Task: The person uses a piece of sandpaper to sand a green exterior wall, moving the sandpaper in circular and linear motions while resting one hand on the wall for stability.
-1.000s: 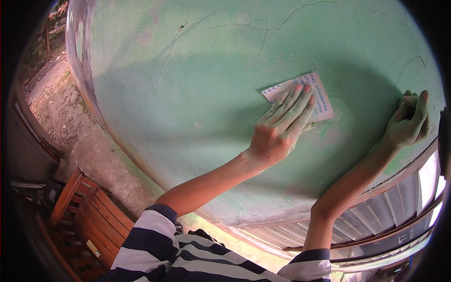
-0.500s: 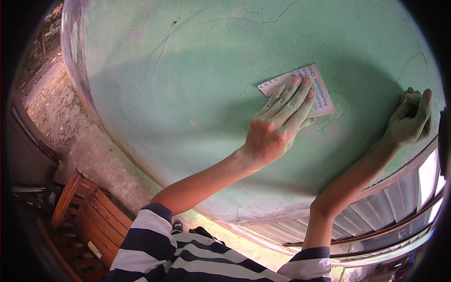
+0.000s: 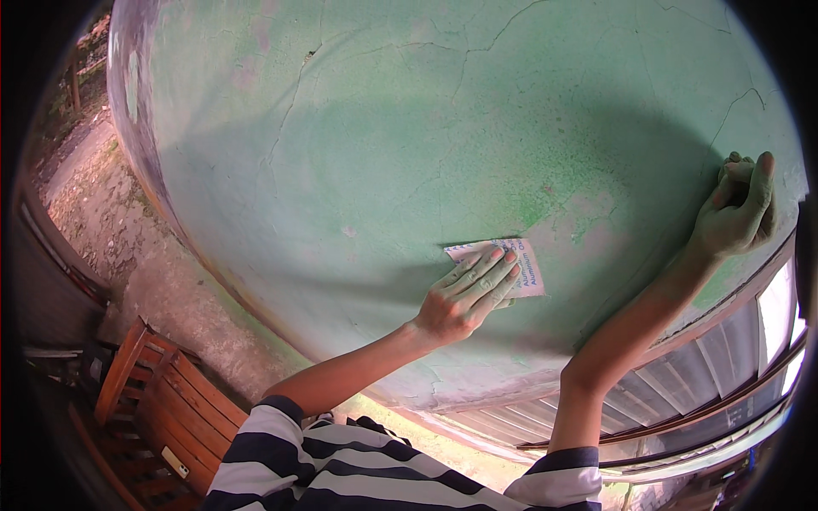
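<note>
My left hand point(image 3: 464, 300) lies nearly flat over a sheet of sandpaper point(image 3: 534, 281), holding it against the green painted wall point(image 3: 366, 162). The sheet is pale pinkish with blue print on its back, and its far left corner sticks out past my fingers. Pale dust coats those fingers. At the far right, my right hand point(image 3: 734, 209) rests by the wall with its fingers loosely curled in and the thumb side raised. Nothing shows in its hollow, and dust covers it too.
Thin cracks point(image 3: 464, 64) and a small chipped hole point(image 3: 309, 56) mark the wall. Pinkish worn patches point(image 3: 588, 209) show through the green. A wooden bench point(image 3: 192, 396) stands at lower left, with a pale phone-like object point(image 3: 175, 461) on it. Grey corrugated panels point(image 3: 673, 387) lie at lower right.
My left hand has slid the sandpaper down the wall toward me and slightly left, uncovering a worn green and pink patch. My right hand stays nearly in place.
</note>
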The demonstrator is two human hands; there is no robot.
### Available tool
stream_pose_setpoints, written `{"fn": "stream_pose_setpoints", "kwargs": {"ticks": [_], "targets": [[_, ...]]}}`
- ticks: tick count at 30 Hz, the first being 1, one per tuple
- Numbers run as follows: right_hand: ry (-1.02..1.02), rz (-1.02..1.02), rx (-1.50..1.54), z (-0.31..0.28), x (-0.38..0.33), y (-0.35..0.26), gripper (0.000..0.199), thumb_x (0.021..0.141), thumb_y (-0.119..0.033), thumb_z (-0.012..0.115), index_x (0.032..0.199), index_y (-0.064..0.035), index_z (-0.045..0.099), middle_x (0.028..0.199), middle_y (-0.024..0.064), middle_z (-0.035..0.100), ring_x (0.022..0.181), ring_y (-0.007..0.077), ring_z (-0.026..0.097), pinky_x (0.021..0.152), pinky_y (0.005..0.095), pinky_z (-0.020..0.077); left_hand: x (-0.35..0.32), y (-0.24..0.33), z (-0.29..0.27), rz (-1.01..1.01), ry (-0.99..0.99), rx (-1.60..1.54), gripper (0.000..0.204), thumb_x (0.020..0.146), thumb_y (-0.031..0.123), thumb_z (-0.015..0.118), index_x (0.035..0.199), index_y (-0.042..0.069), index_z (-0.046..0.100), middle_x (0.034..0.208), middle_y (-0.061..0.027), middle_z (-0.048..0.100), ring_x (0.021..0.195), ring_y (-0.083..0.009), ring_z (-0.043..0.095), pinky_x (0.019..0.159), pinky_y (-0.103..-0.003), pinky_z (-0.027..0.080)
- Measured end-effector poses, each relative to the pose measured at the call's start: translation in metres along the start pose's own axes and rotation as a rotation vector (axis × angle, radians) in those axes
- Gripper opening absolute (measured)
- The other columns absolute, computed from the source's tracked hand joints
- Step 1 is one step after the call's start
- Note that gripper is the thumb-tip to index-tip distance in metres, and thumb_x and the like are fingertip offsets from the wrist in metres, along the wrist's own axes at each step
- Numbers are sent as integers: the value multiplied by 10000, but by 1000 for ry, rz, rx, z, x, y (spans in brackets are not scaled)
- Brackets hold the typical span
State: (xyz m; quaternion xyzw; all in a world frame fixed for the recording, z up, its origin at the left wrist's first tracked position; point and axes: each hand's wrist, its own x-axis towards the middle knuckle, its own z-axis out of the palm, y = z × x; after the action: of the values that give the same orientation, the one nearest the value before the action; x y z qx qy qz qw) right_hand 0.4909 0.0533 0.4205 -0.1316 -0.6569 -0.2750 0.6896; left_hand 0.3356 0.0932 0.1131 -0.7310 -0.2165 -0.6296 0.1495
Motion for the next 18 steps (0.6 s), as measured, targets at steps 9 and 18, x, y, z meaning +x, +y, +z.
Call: {"fn": "stream_pose_setpoints", "kwargs": {"ticks": [9, 18], "targets": [[9, 7, 36, 6, -3, -2, 356, 956, -145, 565, 646, 13, 640, 435, 3, 372, 395, 67, 278, 679, 287, 469, 31, -12, -3, 32, 38, 74, 499, 846, 254, 694, 1298, 64, 598, 1365, -100, 567, 1291, -259, 518, 1081, -394, 420], [-14, -18, 65, 2, -4, -4, 364, 934, -165, 599, 626, 24, 645, 519, 67, 542, 358, 65, 351, 589, 251, 452, 108, -26, -21, -18, 168, 43, 535, 822, 191, 703, 1318, 35, 573, 1391, -128, 538, 1317, -281, 487, 1078, -423, 414]]}}
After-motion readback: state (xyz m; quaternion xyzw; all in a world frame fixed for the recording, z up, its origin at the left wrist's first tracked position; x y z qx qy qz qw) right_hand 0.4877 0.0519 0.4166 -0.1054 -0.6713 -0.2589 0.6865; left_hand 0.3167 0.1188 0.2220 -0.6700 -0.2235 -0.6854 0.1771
